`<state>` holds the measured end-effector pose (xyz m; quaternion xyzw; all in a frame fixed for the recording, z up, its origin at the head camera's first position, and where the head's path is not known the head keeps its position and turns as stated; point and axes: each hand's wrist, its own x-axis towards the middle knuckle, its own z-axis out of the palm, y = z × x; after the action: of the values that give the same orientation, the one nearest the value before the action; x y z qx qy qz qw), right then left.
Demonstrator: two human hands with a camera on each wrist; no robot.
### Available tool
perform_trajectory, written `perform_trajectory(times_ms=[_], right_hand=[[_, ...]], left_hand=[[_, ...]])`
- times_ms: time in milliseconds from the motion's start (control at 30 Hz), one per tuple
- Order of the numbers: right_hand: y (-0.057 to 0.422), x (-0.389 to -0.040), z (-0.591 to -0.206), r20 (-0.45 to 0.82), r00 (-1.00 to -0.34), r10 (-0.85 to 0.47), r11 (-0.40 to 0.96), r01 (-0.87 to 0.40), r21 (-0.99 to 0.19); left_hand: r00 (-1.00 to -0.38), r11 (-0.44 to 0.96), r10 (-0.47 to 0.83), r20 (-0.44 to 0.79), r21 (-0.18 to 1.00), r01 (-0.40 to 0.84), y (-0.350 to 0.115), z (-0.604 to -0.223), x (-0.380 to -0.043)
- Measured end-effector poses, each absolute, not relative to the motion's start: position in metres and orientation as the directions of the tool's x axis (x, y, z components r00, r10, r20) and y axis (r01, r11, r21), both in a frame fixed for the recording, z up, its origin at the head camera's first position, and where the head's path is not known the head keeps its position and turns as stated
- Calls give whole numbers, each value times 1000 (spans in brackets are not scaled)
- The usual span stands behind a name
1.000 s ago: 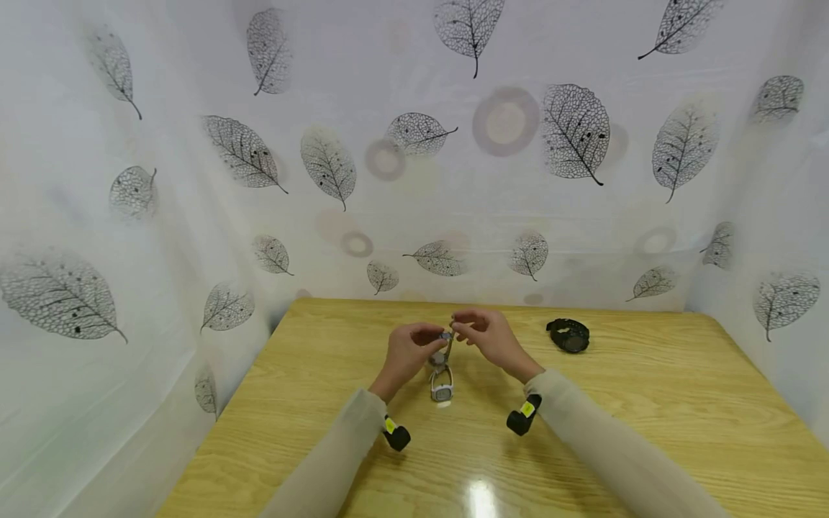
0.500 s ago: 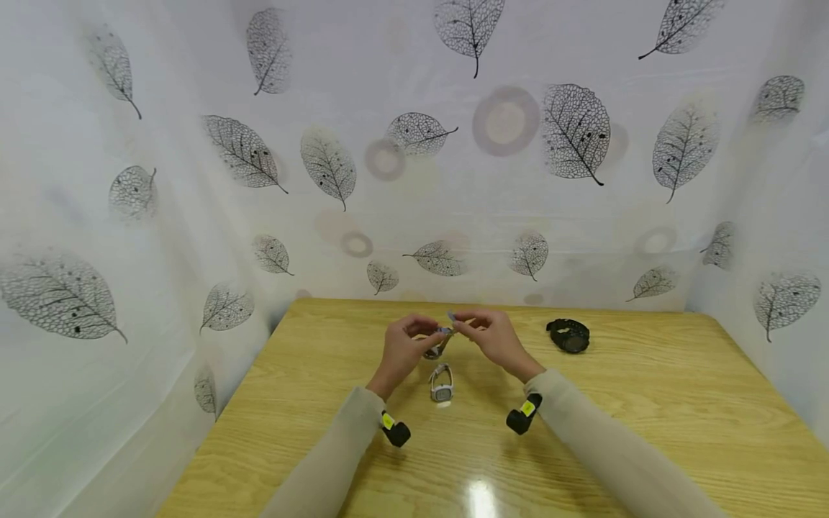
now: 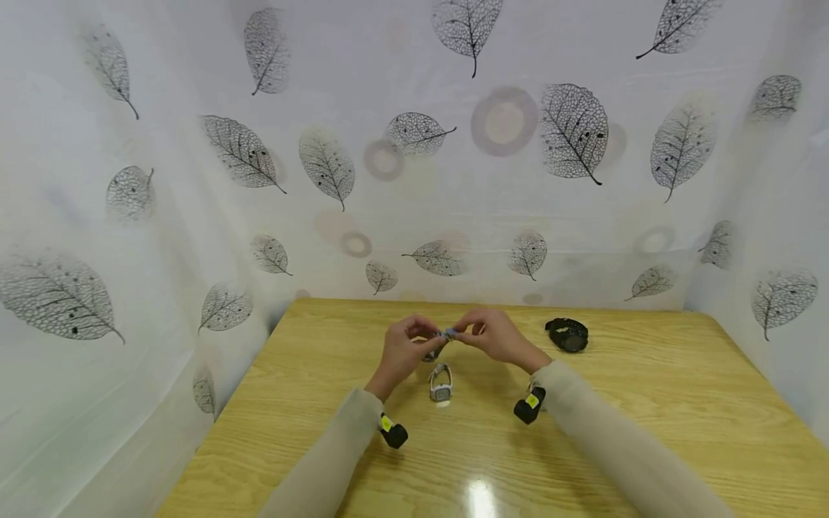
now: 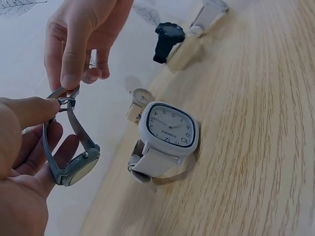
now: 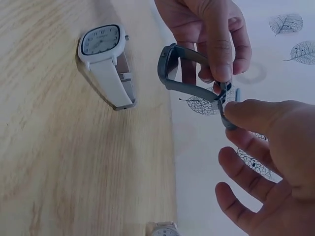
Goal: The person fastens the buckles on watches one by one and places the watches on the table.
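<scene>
Both hands hold a wristwatch (image 4: pixel 81 167) with a blue-grey strap, raised above the table. Its strap is bent into a loop, with the ends meeting at the buckle. My left hand (image 3: pixel 401 352) pinches the strap by the buckle between thumb and fingers. From the other side, my right hand (image 3: pixel 495 338) pinches the strap's end; its other fingers are spread loosely in the right wrist view. The watch face points down, away from the fingertips. Below the hands a white square-faced watch (image 3: pixel 441 392) lies on the table, its strap looped.
A black watch (image 3: pixel 568 336) lies on the wooden table (image 3: pixel 648 403) to the right. Behind the white watch stands a small pale-strapped watch (image 4: pixel 142 97). Past the black one is a pale, cut-off object (image 4: pixel 209 17). A leaf-print curtain (image 3: pixel 414 216) encloses the table's back and sides.
The strap end in my right hand has come down to the buckle, where it was raised half a second ago. My right forearm has shifted slightly right. The white and black watches lie as before.
</scene>
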<state>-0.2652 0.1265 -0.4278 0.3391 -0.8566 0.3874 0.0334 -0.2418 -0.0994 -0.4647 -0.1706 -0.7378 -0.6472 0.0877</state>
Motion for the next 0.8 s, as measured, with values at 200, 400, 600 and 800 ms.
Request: perform_trajectory(times_ms=[200, 400, 600, 800], right_hand=[[127, -267, -424, 309, -724, -617, 489, -661, -569], [126, -268, -424, 307, -692, -653, 503, -699, -508], [122, -266, -423, 291, -684, -669, 512, -708, -486], [121, -265, -428, 303, -707, -639, 494, -679, -542]], left_hand=[[-925, 120, 149, 351, 922, 369, -98, -465, -241], [-933, 155, 153, 326, 925, 348, -96, -466, -240], [-927, 183, 166, 337, 913, 365, -95, -468, -241], [-927, 185, 159, 340, 912, 367, -96, -469, -241]])
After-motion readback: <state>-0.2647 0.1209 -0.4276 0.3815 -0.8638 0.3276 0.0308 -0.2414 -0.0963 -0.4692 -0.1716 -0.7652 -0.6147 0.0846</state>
